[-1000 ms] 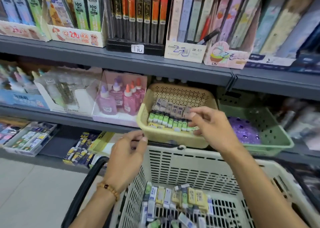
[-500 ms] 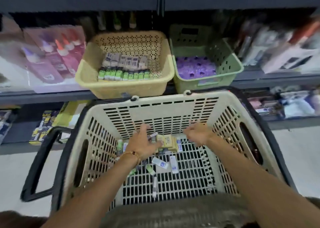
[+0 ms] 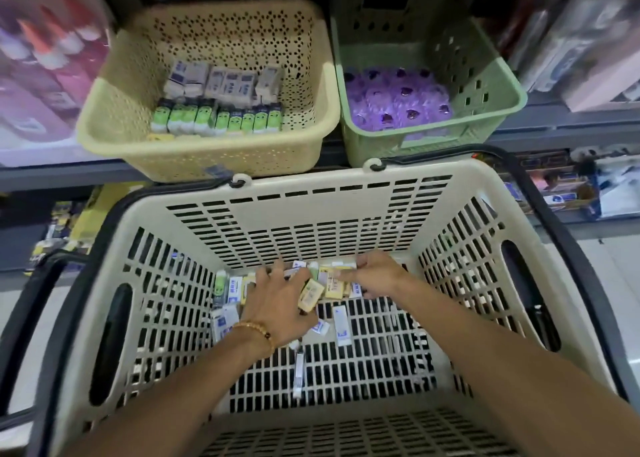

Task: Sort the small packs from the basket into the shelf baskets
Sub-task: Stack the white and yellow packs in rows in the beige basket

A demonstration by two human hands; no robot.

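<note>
Head view: both hands down in cream basket [image 3: 194, 234], among loose packs [image 3: 341, 321] at its far end. L hand [image 3: 277, 304] pinches a yellow pack [image 3: 310, 295] btwn thumb & fingers. R hand [image 3: 375, 276] has fingers curled onto yellow packs just right of it; firm grip can't be told. Shelf: tan basket [image 3: 117, 92] w/ green & grey packs, green basket [image 3: 485, 75] beside it.

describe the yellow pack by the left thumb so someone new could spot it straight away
Look inside the big cream shopping basket with black handles, in front of the shelf. At its far end a heap of small packs lies under both hands; the yellow pack sits tilted beside the left hand. The flat white packs just nearer are paler and thinner.
</note>
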